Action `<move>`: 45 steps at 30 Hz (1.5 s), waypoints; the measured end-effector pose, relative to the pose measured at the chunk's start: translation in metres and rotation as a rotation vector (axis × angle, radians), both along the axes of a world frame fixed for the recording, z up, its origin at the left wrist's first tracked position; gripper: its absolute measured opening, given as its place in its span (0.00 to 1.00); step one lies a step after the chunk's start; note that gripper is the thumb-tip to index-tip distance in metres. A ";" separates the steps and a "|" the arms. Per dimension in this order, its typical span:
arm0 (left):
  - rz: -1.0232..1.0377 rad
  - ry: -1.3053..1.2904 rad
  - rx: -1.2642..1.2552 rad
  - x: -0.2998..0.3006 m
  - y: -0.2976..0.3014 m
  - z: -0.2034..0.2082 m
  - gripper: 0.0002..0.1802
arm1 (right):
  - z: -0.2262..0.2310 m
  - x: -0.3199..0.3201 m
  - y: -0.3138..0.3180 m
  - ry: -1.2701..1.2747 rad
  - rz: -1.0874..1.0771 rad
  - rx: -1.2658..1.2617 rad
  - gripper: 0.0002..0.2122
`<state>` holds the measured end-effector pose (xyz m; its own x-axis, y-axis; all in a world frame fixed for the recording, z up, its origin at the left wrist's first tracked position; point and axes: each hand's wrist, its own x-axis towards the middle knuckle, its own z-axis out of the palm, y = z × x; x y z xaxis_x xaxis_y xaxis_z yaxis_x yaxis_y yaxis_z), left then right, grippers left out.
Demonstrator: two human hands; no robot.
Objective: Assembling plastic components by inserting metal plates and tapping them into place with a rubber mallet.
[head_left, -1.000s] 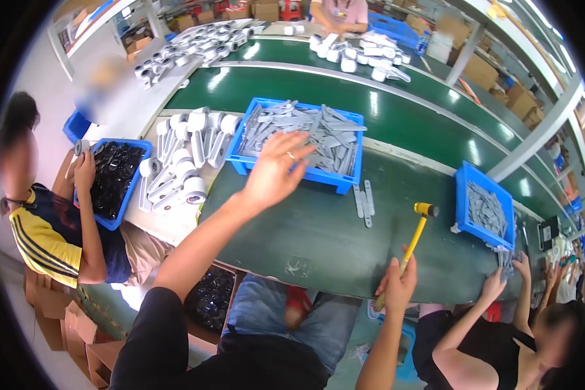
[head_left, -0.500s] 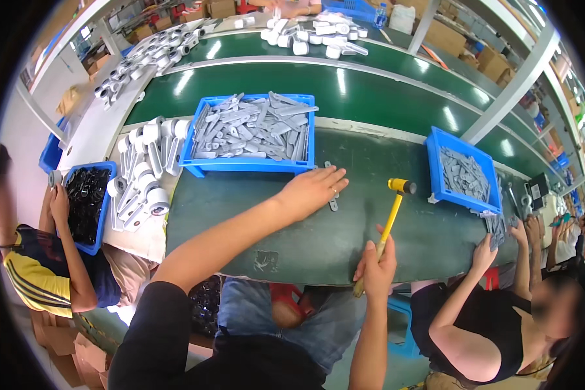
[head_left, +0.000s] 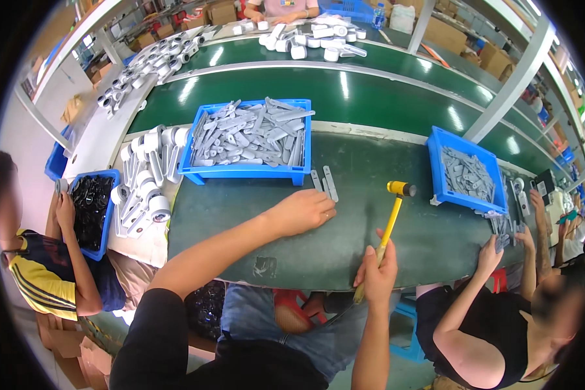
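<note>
My right hand (head_left: 377,270) grips the handle of a hammer (head_left: 392,214) with a yellow shaft and a yellow-and-dark head, held upright above the dark green tabletop. On the table my left hand (head_left: 302,212) rests back-up, its fingers curled together; what lies under them, if anything, is hidden. Just beyond its fingers two flat grey plastic strips (head_left: 330,183) lie side by side. Behind them and to the left stands a blue bin (head_left: 240,173) heaped with similar grey strips (head_left: 250,133).
A second blue bin (head_left: 468,200) of grey strips is at the right, where a co-worker's hands (head_left: 491,255) handle pieces. White-and-grey handled parts (head_left: 146,195) pile up at the left, beside a bin of black pieces (head_left: 90,205). A green conveyor (head_left: 370,97) runs behind.
My left hand has drawn back toward me and curled, after lying spread over the strips. Two strips now show side by side. The hammer stays in my right hand, nearly still.
</note>
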<state>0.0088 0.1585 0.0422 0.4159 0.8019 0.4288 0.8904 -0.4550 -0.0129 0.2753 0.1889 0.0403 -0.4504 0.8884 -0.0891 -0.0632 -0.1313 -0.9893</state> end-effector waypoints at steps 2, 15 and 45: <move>-0.007 0.032 0.078 0.005 -0.006 0.002 0.10 | 0.001 -0.001 0.000 0.001 0.018 0.010 0.24; 0.346 -0.067 0.360 0.024 -0.026 0.004 0.15 | -0.002 -0.002 -0.002 -0.024 -0.035 -0.010 0.11; 0.503 -0.204 -0.326 0.070 0.071 0.008 0.26 | -0.006 0.008 -0.005 -0.015 -0.006 0.031 0.13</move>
